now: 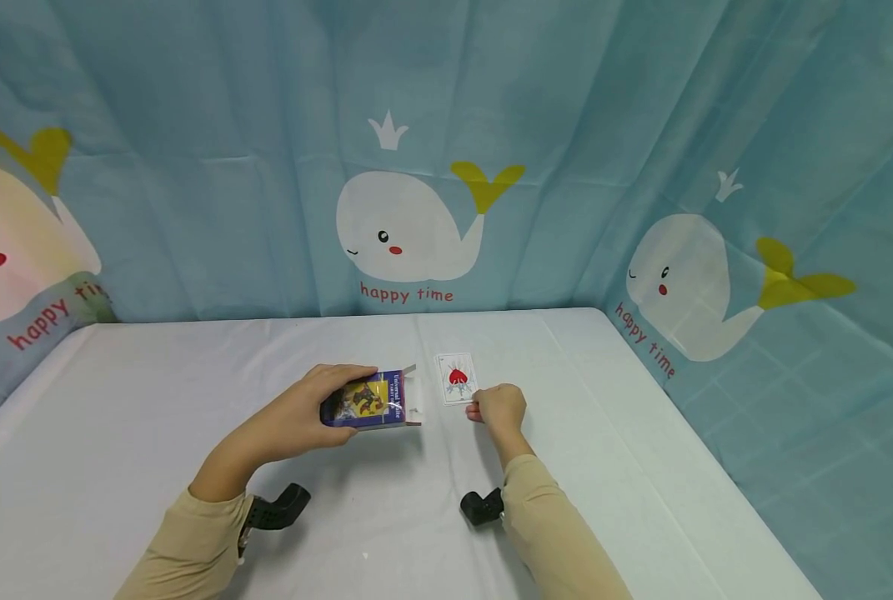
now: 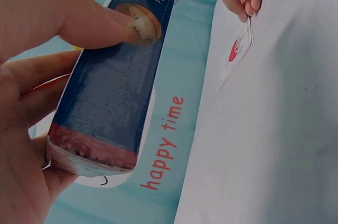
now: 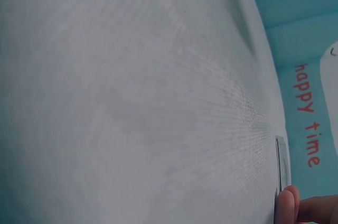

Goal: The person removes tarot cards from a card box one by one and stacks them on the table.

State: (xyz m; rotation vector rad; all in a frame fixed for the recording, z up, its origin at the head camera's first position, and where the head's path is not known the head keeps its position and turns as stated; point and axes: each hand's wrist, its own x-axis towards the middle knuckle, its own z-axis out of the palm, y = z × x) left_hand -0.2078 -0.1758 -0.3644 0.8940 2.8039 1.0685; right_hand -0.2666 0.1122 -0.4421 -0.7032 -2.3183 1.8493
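A blue card box (image 1: pixel 374 400) with a yellow picture is gripped by my left hand (image 1: pixel 296 419), thumb on one side and fingers on the other; its flap end on the right stands open. In the left wrist view the box (image 2: pixel 108 92) shows its narrow dark side under the thumb. My right hand (image 1: pixel 500 410) pinches the lower right corner of a white card (image 1: pixel 454 367) with a red heart design. The left wrist view shows the fingers on the card (image 2: pixel 240 49), and the right wrist view has just the fingertips (image 3: pixel 288 203) at its edge.
A white cloth covers the table (image 1: pixel 116 417). Behind it and at the right hangs a blue curtain (image 1: pixel 266 208) with whale prints. Black wrist devices sit at both cuffs, close above the cloth.
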